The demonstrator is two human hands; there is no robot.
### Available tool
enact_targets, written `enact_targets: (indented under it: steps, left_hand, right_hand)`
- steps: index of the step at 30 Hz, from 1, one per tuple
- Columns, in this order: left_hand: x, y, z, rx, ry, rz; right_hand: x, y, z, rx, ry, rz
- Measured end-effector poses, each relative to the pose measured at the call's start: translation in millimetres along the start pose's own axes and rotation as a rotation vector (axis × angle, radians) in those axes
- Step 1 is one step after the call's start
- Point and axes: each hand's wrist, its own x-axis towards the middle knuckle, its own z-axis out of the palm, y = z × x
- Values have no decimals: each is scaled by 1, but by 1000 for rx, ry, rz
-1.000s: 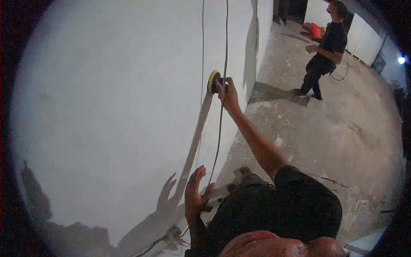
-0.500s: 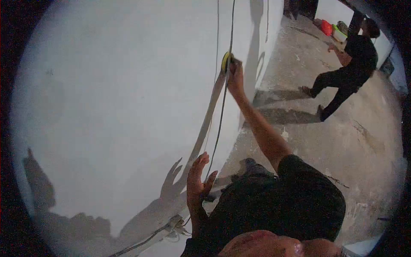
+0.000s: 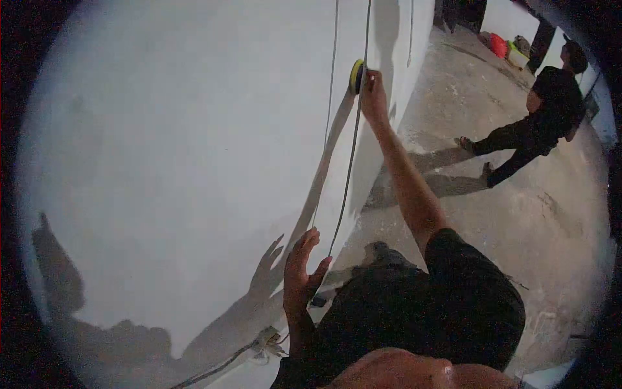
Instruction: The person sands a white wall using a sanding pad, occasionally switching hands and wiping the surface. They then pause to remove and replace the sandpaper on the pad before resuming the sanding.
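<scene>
My right hand point(image 3: 374, 97) is closed on a round yellow-and-black pad point(image 3: 356, 76), pressed flat to the white wall point(image 3: 194, 162) at the upper middle. A dark cord point(image 3: 353, 142) hangs down past the pad and my right hand. Lower down, my left hand point(image 3: 303, 269) is raised beside the wall with its fingers apart and nothing in it. The cord's lower part runs by the thumb of that hand; whether they touch I cannot tell.
A person in dark clothes point(image 3: 557, 97) stands on the concrete floor point(image 3: 473, 227) at the right. A socket block with plugs point(image 3: 267, 338) and cables lies at the wall's bottom. Red point(image 3: 497, 45) and yellow-green point(image 3: 518, 57) items sit far back.
My right hand has moved up and slightly right along the wall with the pad. The other person has shifted right and lowered an arm. My left hand has hardly moved.
</scene>
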Motion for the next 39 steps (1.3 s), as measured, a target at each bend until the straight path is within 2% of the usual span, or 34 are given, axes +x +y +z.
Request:
enact_targets:
  steps: [2,3,4,7,10,11,14,16,18,19,22,23,26,27,28,31,34,38,39]
  left_hand:
    - [-5,-15,4,12,-10,-17]
    - [-4,-16,3,26,-18,-30]
    - [-4,-20,3,27,-20,-23]
    - [-4,-22,2,64,-7,58]
    - [-6,-16,-2,-20,-11,-18]
    - [-3,-12,-3,-3,-19,-6]
    - [-6,-21,0,-4,-26,4]
    - [-6,-26,1,-22,-22,4]
    - [-8,-24,1,67,-2,51]
    - [-8,-33,1,62,3,54]
    - [-13,-41,4,-24,0,3]
    - [-12,-38,4,-49,-3,-16]
    - [-9,-26,4,-59,-17,-23]
    - [-8,-26,3,-42,-19,-24]
    - [-8,-28,4,-41,-22,-14]
    - [-12,-47,10,-94,21,51]
    - [-15,-48,9,-67,26,42]
    - [-11,-43,7,52,12,126]
    - [-10,-43,7,86,9,150]
  right_hand:
    - [8,10,1,57,-6,-108]
    - [8,9,-1,-87,-4,4]
    - [1,10,1,-87,2,1]
    - [-42,1,5,-44,-18,-81]
    - [-33,28,15,-19,5,-136]
    - [-22,28,6,-16,-69,-45]
    - [1,45,8,-43,11,11]
    - [-13,44,4,-55,-13,-53]
    - [-40,44,5,-138,-107,72]
    - [-56,8,1,-96,-153,102]
    - [-48,8,8,-129,-65,49]
    - [-34,36,9,-30,-63,-42]
    - [-9,54,9,-26,-1,-40]
    - [-14,49,7,-158,-17,58]
    - [-26,44,4,-7,-48,8]
    - [-72,36,6,-42,-120,-48]
    - [-62,46,7,-19,-115,67]
    - [-46,57,6,66,-84,43]
    - [-50,68,9,-3,-84,87]
